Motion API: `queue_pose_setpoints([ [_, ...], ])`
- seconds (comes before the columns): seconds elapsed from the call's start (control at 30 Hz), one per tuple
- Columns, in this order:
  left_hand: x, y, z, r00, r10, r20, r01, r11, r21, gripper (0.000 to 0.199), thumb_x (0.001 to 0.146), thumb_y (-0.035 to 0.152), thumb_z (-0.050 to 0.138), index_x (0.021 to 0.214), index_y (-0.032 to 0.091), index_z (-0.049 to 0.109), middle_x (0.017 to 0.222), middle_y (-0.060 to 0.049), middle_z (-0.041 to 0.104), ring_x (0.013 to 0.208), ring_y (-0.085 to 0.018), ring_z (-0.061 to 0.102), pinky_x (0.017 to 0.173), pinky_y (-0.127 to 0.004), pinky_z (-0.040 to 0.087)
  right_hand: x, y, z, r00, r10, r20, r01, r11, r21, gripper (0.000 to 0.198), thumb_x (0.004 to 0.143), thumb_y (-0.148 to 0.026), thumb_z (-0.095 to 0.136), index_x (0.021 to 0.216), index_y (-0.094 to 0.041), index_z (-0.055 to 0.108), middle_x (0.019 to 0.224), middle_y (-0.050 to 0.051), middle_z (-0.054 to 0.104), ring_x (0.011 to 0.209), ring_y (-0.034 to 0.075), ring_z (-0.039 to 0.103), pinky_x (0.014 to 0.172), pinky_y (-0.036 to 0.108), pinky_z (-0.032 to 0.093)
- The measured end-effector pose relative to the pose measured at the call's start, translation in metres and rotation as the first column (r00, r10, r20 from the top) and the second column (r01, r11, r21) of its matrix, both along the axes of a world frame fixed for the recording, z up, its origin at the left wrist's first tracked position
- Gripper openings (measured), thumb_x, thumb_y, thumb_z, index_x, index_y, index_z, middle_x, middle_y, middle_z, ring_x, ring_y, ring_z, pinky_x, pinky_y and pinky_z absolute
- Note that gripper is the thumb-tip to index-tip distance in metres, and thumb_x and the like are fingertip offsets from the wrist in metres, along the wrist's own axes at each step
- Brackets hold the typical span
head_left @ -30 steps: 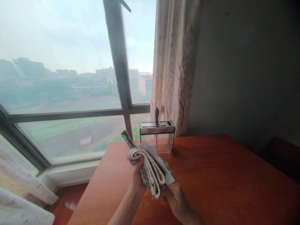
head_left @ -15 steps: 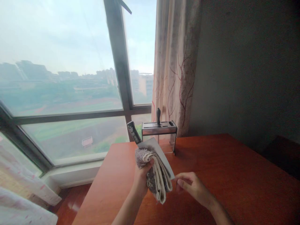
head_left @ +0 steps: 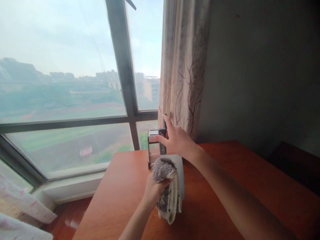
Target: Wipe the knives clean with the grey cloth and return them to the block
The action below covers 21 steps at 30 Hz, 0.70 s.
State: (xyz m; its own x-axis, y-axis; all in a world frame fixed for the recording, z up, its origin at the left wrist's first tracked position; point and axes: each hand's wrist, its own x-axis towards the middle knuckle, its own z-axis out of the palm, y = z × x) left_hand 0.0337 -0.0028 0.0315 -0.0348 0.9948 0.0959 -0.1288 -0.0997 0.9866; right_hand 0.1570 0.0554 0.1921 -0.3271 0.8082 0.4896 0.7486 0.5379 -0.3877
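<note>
My left hand is wrapped around a folded grey-and-white towel above the table. Behind and along the towel's right side shows the wide blade of a kitchen knife, partly covered by the cloth. Its dark patterned handle points upward. My right hand is at this handle, thumb and forefinger spread apart, the thumb crossing in front of it; whether they touch, I cannot tell. Just beyond stands a knife block with a slotted metal top and clear sides, largely hidden by my right hand and the knife.
The reddish-brown wooden table reaches toward the window. A patterned curtain hangs behind the knife block, with a dark wall to the right. Another curtain is at the lower left.
My right hand has left the blade's tip and moved up and forward to the handle. The knife and towel have turned more upright, bringing the handle rightward in front of the knife block.
</note>
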Motion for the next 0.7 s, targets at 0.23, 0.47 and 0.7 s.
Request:
queue_pose_setpoints([
  [0.23,0.002,0.000,-0.002,0.999,-0.042,0.019,0.041,0.998,0.047,0.025,0.056,0.020,0.077,0.079,0.015,0.074,0.080,-0.004,0.072,0.077,-0.025,0.062,0.073,-0.031,0.048,-0.007,0.002,-0.012,0.996,0.079,0.047,-0.079,0.997,0.008,0.032,0.087,-0.031,0.050,0.116,-0.019,0.047,0.075,0.004,0.066,0.070,0.022,0.064,0.062,0.026,0.041],
  [0.47,0.002,0.003,-0.007,0.996,-0.009,-0.088,0.020,0.993,0.117,0.019,0.057,0.021,0.076,0.075,0.016,0.075,0.077,-0.005,0.073,0.074,-0.027,0.064,0.070,-0.032,0.049,0.006,0.000,0.015,0.987,0.056,-0.153,-0.044,0.996,0.084,0.028,0.086,-0.031,0.050,0.112,-0.022,0.047,0.069,-0.002,0.059,0.056,0.015,0.059,0.053,0.022,0.039],
  [0.7,0.004,0.004,-0.012,0.989,-0.050,-0.141,0.073,0.984,0.163,0.018,0.060,0.023,0.075,0.077,0.015,0.076,0.078,-0.007,0.073,0.076,-0.028,0.065,0.071,-0.034,0.051,0.025,0.006,0.027,0.964,0.029,-0.265,0.003,0.993,0.121,0.027,0.086,-0.035,0.048,0.111,-0.022,0.047,0.062,-0.005,0.054,0.040,0.011,0.052,0.044,0.020,0.036],
])
